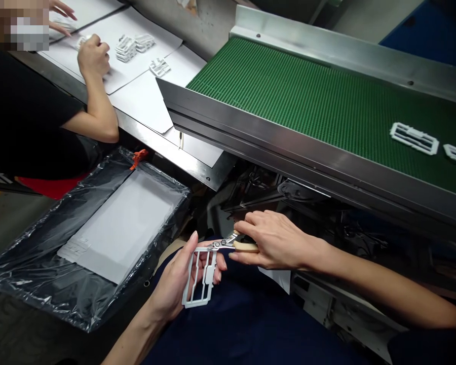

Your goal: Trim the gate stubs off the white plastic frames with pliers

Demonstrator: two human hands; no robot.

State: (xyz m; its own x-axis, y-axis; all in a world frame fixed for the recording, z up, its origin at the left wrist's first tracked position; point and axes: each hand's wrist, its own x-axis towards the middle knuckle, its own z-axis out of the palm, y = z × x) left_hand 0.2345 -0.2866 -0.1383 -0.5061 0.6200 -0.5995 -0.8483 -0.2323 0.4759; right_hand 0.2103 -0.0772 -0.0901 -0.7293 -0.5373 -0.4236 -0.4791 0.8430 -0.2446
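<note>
A white plastic frame with long slots [209, 275] is gripped in my left hand [172, 284], thumb along one side and fingers behind it. My right hand [277, 241] is closed around the cream-handled nippers [246, 247]. Their metal jaws meet the upper edge of the frame, near my left fingertips. Whether the jaws are closed on the plastic I cannot tell. Both hands are above my dark blue clothing.
A green ribbed conveyor [296, 96] with metal side walls carries a similar white frame [414, 138]. At left stands a container lined with dark plastic [26, 274], a white sheet [125, 223] inside. Another person's hand [93, 56] is near stacked white parts [125, 48] on a paper-covered table.
</note>
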